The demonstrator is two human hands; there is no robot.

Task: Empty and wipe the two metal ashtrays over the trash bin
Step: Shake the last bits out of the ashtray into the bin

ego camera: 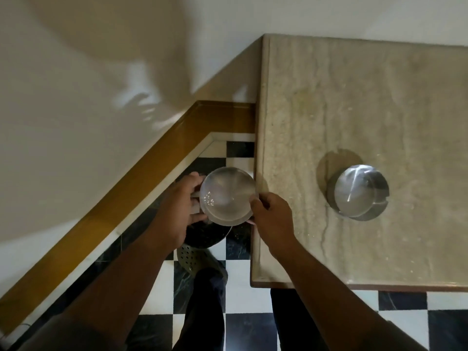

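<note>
Both hands at lower centre of frame clamp one metal ashtray — left hand gripping left rim, right hand pinching right rim; held above dark trash bin on checkered floor; bowl looks empty, few bright specks inside; something pale under left fingers, cloth or not I cannot tell; second ashtray sits at right of frame on stone table, untouched — judged roughly halfway, wiping unconfirmed

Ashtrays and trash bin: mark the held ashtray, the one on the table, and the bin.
held ashtray (228, 196), head view, middle of its round face
table ashtray (358, 192), head view, top of its dome
trash bin (207, 235), head view, dark inside near rim
</note>
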